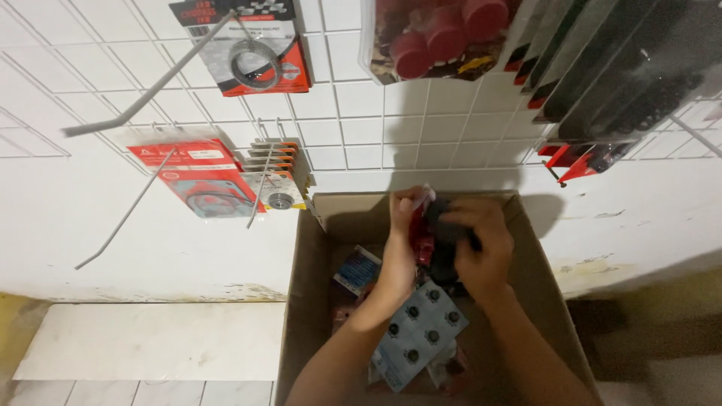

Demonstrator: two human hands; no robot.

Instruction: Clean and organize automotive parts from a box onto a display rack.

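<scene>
1. Packet (425, 229): small, red and black, glossy plastic wrap; held over the open box, clamped between both hands, mostly hidden by the fingers.
2. Left hand (402, 225): closed on the packet's left edge, fingers curled up beside it.
3. Right hand (481, 244): closed over the packet's right side, covering a dark part of it; the two hands are together, touching round the packet.
4. Box (301, 301): brown corrugated cardboard, flaps open, standing against the wall.
5. Blister card (417, 334): pale blue-grey, flat, rectangular, with rows of small dark round parts; lies tilted in the box under the forearms.
6. Blue packet (357, 271): small, glossy, at the box's left wall.
7. Grid (361, 128): white wire rack on the white wall, with long bare metal hooks.
8. Red cards (199, 177): hung on hooks left of the box; flat, plastic-fronted, bearing rings.
9. Cap bag (444, 34): clear plastic, with red round caps, hung above.
</scene>
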